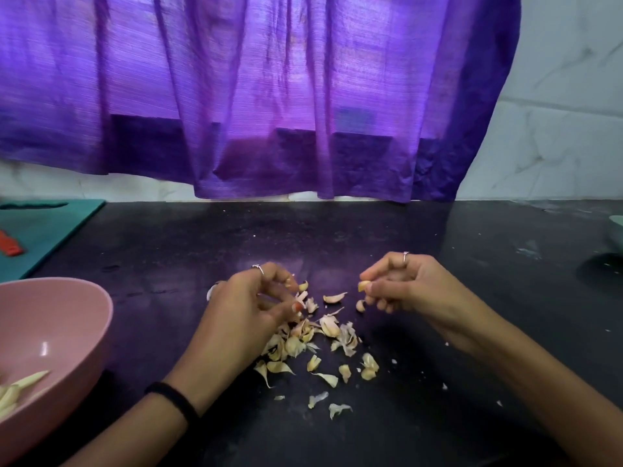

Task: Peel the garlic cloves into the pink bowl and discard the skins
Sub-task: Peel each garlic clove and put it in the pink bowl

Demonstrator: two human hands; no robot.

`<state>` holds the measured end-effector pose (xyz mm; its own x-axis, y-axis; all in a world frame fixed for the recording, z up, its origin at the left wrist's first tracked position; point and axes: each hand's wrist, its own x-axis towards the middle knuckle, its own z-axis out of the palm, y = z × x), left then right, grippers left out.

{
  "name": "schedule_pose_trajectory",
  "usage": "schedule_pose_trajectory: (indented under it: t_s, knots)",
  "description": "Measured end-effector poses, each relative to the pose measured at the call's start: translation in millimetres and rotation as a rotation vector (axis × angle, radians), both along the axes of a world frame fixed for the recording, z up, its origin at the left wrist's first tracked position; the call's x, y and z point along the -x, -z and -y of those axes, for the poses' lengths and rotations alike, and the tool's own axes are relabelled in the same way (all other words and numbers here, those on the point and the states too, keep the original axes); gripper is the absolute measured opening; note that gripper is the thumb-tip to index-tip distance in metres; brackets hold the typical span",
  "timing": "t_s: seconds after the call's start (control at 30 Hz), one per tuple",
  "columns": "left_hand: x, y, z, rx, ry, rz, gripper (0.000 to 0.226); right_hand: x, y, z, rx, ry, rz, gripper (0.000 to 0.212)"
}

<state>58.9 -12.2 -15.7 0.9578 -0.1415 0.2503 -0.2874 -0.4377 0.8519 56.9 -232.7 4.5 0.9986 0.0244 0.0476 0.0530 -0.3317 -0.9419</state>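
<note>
Now, head view: I read mid-peeling. Right hand (401, 284) pinches clove (364, 286) at fingertips, above counter (438, 416). Left hand (256, 298) curled over skins (313, 338); whether it holds any, I cannot tell. Bowl (84, 305) at far left, peeled cloves (17, 389) inside. Next, I judge: strip clove, carry well left to bowl, then gather skins.

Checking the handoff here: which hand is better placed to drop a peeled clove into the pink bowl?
Probably the left hand: the pink bowl sits on its side of the counter. But the right hand pinches the garlic piece, farther away across the skin pile.
</note>
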Motion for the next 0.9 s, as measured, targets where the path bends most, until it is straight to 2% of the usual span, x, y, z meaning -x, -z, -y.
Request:
schedule_pose_trajectory:
  t_s: [0.2, 0.33, 0.5, 0.73, 0.9]
  knots:
    - [3, -2, 4, -0.057, 0.008, 0.080, 0.018, 3, -3, 9, -0.014, -0.045, -0.274, 0.017]
    - [1, 1, 2, -0.059, -0.002, 0.097, 0.007, 0, -5, 4, 0.038, -0.067, -0.303, 0.019]
    - [-3, 6, 0, -0.054, 0.018, 0.077, 0.011, -1, -4, -4, 0.100, -0.111, -0.299, 0.008]
    - [-3, 5, 1, 0.227, 0.113, -0.114, 0.021, -1, -4, -5, 0.103, -0.130, -0.307, 0.005]
    - [-4, 7, -1, 0.315, 0.110, -0.133, 0.029, -3, -5, -1, 0.106, -0.134, -0.355, 0.007]
